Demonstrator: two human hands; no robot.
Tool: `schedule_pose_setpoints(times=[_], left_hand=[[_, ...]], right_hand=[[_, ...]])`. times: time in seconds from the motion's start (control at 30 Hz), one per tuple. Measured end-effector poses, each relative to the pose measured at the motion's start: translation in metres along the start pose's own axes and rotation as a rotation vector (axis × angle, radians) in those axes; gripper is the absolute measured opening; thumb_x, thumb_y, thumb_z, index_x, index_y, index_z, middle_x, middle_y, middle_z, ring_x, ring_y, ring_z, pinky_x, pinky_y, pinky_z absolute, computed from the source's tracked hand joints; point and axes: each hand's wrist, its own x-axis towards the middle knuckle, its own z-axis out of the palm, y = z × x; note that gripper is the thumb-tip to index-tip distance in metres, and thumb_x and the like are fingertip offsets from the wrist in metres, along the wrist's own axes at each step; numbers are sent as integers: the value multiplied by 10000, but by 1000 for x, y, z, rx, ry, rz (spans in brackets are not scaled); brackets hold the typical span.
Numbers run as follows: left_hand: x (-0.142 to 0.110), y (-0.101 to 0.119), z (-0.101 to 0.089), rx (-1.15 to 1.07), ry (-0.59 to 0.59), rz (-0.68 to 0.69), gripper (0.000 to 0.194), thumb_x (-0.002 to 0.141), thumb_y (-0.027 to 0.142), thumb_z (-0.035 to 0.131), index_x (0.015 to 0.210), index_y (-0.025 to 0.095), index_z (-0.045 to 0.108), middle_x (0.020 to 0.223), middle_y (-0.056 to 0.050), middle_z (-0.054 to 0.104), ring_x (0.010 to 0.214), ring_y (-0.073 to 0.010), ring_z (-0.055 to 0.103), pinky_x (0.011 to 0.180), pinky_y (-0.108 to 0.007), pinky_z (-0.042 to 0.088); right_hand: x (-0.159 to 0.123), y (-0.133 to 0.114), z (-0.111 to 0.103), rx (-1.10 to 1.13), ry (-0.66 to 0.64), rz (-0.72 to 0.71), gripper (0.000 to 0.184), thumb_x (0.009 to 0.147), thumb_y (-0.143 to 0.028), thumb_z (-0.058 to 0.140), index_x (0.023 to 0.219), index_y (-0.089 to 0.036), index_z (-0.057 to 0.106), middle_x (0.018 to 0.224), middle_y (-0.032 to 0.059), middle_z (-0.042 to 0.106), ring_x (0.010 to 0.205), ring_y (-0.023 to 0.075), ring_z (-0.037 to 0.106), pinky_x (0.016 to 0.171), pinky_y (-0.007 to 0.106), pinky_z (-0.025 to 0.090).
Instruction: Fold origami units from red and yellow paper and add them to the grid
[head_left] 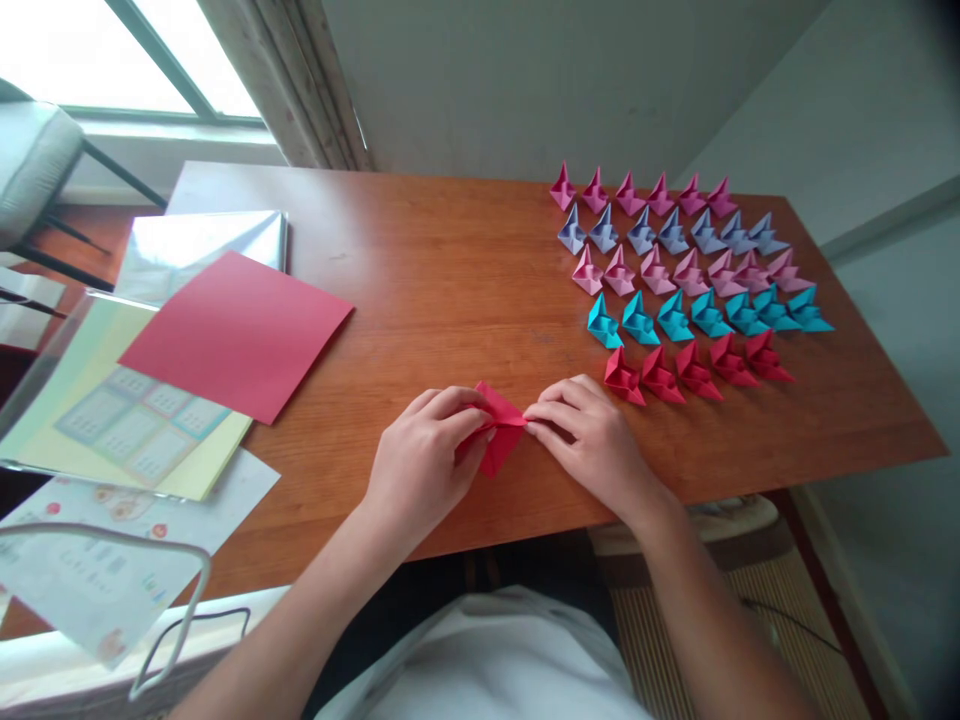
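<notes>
A folded piece of red origami paper is held between both hands above the front part of the table. My left hand pinches its left side between thumb and fingers, covering part of it. My right hand pinches the pointed right tip. To the right stand rows of finished origami figures with pointed ends. The closest row is red origami figures, just beyond my right hand. Behind it are turquoise figures, then light pink figures, lavender figures and darker pink figures.
On the left, a stack of red paper overlaps a clear packet with yellow sheets and a shiny pack. A printed sheet lies nearer me. The wooden table meets a wall behind. A chair stands by the window.
</notes>
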Motion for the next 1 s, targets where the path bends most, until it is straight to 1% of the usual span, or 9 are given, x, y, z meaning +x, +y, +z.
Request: schedule_pose_setpoints(times=[0.13, 0.33, 0.5, 0.6, 0.7, 0.77, 0.8, 0.9, 1.0], left_hand=[[0, 1, 1, 12, -2, 3, 162, 929, 176, 581, 946, 244, 727, 1101, -28, 733, 933, -203, 646, 789, -327, 528], [-1, 2, -1, 5, -5, 4, 172, 957, 217, 554, 923, 232, 721, 1108, -40, 731, 944, -204, 649, 807, -333, 535], [1, 2, -3, -6, -21, -9, 194, 970, 232, 537, 911, 227, 722, 1092, -34, 738, 927, -199, 659, 806, -328, 535], [3, 4, -3, -10, -24, -19, 210, 980, 249, 521, 920, 223, 720, 1088, -29, 740, 924, -196, 674, 797, -318, 535], [4, 5, -3, -35, -25, -42, 176, 970, 245, 533, 960, 219, 707, 1072, -28, 743, 908, -186, 697, 754, -291, 536], [3, 5, -2, -40, 2, -75, 163, 950, 227, 554, 1041, 217, 687, 1075, -34, 742, 903, -183, 706, 734, -279, 539], [3, 5, -2, -39, 19, -93, 187, 939, 217, 562, 1090, 215, 673, 1084, -39, 741, 902, -184, 709, 733, -277, 542], [3, 3, -2, -37, 52, -129, 270, 916, 186, 573, 1178, 210, 636, 1118, -55, 732, 927, -192, 712, 765, -286, 555], [4, 0, -2, -9, 65, -119, 263, 907, 172, 578, 1159, 204, 644, 1114, -64, 733, 988, -223, 700, 838, -328, 559]], right_hand=[[-1, -3, 1, 14, 13, 14, 111, 947, -172, 636, 909, -234, 720, 908, 48, 679, 882, 208, 574, 777, 358, 514], [1, -7, -1, 42, 23, 38, 111, 950, -227, 650, 876, -240, 732, 895, 48, 677, 878, 210, 579, 778, 363, 517], [8, -17, 1, 148, 21, 46, 101, 950, -180, 639, 947, -240, 719, 915, 32, 689, 888, 194, 594, 801, 342, 510], [10, -22, 2, 189, -5, 61, 105, 961, -166, 617, 925, -222, 698, 884, 23, 701, 857, 184, 605, 792, 336, 493], [12, -25, 4, 178, -22, 109, 112, 956, -163, 613, 880, -213, 680, 858, 25, 704, 837, 188, 613, 776, 336, 482], [14, -27, 4, 163, -22, 151, 115, 946, -157, 615, 865, -211, 676, 848, 28, 702, 830, 192, 618, 765, 332, 480], [15, -28, 5, 154, -19, 173, 112, 940, -158, 619, 858, -211, 675, 843, 30, 701, 826, 192, 620, 759, 330, 479], [20, -31, 7, 109, -8, 232, 124, 929, -179, 627, 814, -213, 662, 806, 27, 689, 797, 193, 619, 725, 323, 468], [25, -34, 11, 54, -7, 273, 176, 924, -212, 632, 749, -217, 633, 733, 16, 660, 728, 185, 600, 674, 318, 442]])
